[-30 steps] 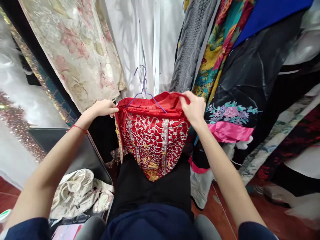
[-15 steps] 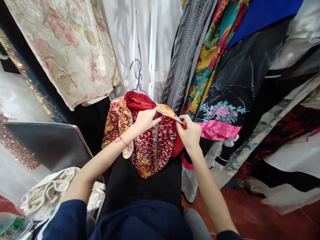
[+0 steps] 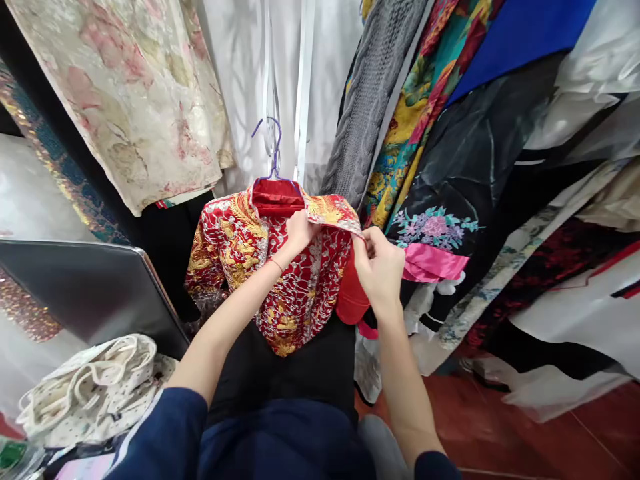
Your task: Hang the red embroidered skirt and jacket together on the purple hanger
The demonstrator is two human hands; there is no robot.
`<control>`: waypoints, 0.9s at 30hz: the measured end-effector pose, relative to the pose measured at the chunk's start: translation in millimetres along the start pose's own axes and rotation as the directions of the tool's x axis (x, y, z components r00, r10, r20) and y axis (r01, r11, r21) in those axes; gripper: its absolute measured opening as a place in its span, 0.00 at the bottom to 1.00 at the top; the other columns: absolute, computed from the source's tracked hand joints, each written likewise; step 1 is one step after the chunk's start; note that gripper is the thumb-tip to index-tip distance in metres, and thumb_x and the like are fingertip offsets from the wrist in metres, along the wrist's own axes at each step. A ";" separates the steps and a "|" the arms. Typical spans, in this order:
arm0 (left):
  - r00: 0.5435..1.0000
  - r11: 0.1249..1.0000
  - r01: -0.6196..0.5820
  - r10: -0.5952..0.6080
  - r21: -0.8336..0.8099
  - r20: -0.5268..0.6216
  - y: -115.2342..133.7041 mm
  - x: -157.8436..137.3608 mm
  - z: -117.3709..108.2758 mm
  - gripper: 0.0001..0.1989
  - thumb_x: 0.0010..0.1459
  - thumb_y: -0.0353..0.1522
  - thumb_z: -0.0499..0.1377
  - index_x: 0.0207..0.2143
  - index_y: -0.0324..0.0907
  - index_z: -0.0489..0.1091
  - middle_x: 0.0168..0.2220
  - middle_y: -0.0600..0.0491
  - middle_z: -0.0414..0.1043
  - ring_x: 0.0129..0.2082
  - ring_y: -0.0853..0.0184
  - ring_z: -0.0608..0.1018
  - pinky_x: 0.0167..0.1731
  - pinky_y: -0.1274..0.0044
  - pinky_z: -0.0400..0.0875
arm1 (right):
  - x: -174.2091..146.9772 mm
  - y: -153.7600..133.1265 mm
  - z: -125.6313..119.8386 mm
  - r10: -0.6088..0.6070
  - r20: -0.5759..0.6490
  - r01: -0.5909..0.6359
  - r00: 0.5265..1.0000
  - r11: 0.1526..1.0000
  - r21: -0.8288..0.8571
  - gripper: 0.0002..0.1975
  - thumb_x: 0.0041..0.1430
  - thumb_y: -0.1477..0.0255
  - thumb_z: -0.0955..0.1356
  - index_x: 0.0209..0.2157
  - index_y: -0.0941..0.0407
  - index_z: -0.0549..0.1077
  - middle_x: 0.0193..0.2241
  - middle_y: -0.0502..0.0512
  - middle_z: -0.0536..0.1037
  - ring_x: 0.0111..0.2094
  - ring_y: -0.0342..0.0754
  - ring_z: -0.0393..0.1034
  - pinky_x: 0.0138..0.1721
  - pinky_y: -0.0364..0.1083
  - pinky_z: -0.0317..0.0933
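A red jacket (image 3: 240,247) with gold and silver embroidery lies over my black-clothed lap, its collar toward the white drape. A purple wire hanger (image 3: 277,150) rises from the neck opening, its hook upward. My left hand (image 3: 301,230) grips the jacket's front edge just below the collar; its fingertips are hidden under the fabric. Farther right, my right hand (image 3: 379,263) pinches the outer end of the same raised embroidered panel between thumb and fingers. Plain red fabric (image 3: 353,297) hangs below that hand.
Floral cream cloth (image 3: 135,100) hangs at upper left, above a dark panel (image 3: 95,287) with a metal edge. A spotted cream bag (image 3: 100,393) sits at lower left. Right of me hang a grey knit (image 3: 375,87) and a black garment with flowers (image 3: 480,160).
The jacket's left shoulder and sleeve in view have spread out flatter to the left. My left hand has tucked its fingers under the panel edge; my right hand keeps its pinch.
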State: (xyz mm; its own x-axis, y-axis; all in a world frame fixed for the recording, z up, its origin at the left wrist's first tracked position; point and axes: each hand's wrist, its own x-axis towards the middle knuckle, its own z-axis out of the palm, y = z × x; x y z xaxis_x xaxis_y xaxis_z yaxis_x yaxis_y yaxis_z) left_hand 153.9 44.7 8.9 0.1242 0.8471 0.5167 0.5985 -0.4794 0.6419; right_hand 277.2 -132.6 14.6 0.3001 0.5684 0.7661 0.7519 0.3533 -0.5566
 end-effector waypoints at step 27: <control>0.965 0.612 0.261 -0.184 -0.747 0.186 -84.1 -125.4 -18.9 0.22 0.47 0.48 0.67 0.38 0.42 0.78 0.42 0.48 0.82 0.50 0.55 0.80 0.53 0.65 0.73 | 84.0 74.1 59.0 -0.033 0.698 -0.317 0.715 0.875 0.366 0.29 0.60 0.43 0.62 0.28 0.55 0.74 0.26 0.51 0.76 0.30 0.48 0.70 0.36 0.47 0.66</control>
State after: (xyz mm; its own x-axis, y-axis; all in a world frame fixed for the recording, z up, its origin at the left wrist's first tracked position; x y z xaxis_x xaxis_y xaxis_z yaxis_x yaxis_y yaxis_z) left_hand 73.0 -25.6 -99.1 0.1576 0.9483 0.2753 -0.1921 -0.2440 0.9506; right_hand 323.4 -14.8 18.7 -0.2198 0.9137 0.3419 0.3478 0.4008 -0.8476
